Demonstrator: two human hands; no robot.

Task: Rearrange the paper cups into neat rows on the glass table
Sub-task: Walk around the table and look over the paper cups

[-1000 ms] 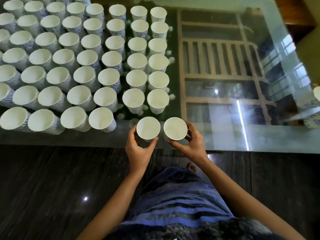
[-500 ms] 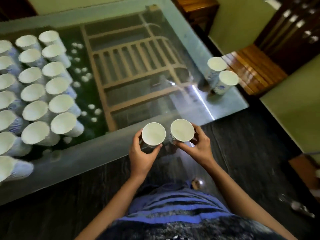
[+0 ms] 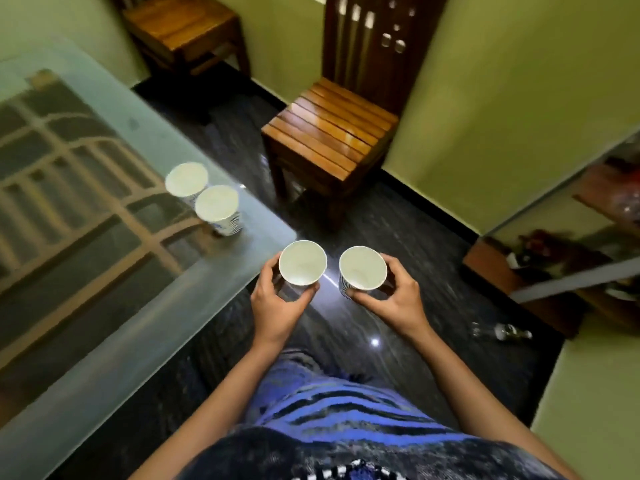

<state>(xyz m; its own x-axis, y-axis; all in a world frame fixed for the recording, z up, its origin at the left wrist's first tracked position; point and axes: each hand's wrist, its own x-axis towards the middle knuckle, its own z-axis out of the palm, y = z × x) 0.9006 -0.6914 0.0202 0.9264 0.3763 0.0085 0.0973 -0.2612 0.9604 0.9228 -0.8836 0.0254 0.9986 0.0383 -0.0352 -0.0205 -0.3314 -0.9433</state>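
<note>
Four upright paper cups [image 3: 302, 262], apparently empty

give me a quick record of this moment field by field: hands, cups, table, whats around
left hand: grips left held cup, upright, mouth up
right hand: grips right held cup, upright, mouth up
held cups: side by side, apart, by the table's corner
on table: far table cup and near table cup, upright, close together near that corner
glass table: wooden frame shows through
surroundings: slatted wooden chair on dark floor
</note>
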